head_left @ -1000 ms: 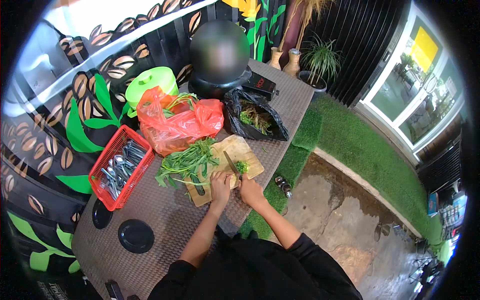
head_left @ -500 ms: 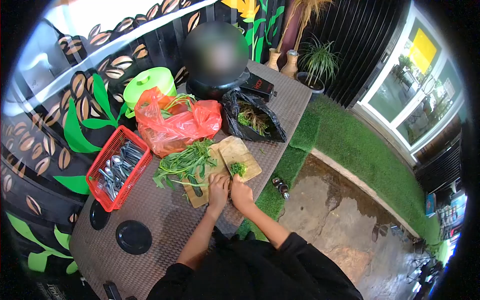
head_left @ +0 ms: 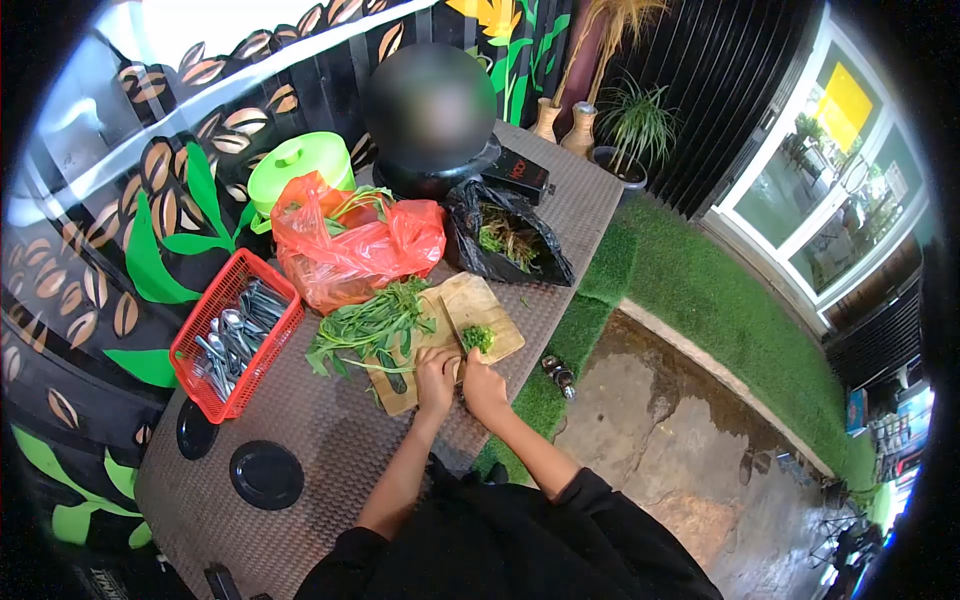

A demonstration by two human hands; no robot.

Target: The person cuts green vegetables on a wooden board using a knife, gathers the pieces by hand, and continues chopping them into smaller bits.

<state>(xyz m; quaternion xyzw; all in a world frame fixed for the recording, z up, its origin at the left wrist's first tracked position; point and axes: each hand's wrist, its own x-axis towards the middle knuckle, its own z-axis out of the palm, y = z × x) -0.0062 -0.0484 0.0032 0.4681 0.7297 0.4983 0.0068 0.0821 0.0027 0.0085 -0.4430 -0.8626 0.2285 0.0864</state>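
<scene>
A wooden cutting board [head_left: 492,300] lies on the brown woven-pattern table. My right hand [head_left: 484,387] is closed around a knife [head_left: 450,318], whose blade stands over the board. Right beside it, my left hand [head_left: 437,378] has its fingers pressed together on the stems of leafy greens at the blade. The uncut greens [head_left: 372,325] spread over the board's left part and onto the table. A small pile of chopped greens [head_left: 478,338] lies just right of the blade.
Behind the board are a red plastic bag [head_left: 350,250], a black bag [head_left: 505,235] of stems and a green lidded container [head_left: 300,170]. On the left stand a red basket [head_left: 285,338] of cutlery and two black plates, one nearer [head_left: 267,475].
</scene>
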